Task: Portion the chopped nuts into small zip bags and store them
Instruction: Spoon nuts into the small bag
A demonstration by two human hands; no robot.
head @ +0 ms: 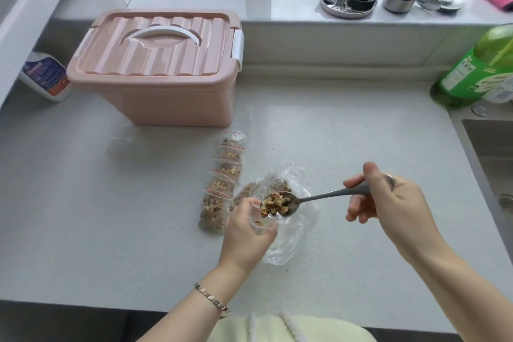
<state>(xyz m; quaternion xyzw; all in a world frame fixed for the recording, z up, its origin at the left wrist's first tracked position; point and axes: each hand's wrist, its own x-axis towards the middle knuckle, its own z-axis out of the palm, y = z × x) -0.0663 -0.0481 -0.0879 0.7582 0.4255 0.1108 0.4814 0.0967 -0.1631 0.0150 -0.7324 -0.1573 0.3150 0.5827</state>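
Bare forearms (455, 283), silver link bracelet (212, 300), pale yellow top (294, 327)

The left hand (245, 230) reaches up from below on a bare forearm, a link bracelet (212, 300) at the wrist. Its fingers and thumb curl round a small zip bag (257, 224). The right hand (388, 203) comes in from the lower right (forearm bare too). It pinches a spoon (327, 196) by the handle, thumb on top and the other fingers curled beneath. The bowl lies just beside the left fingertips.
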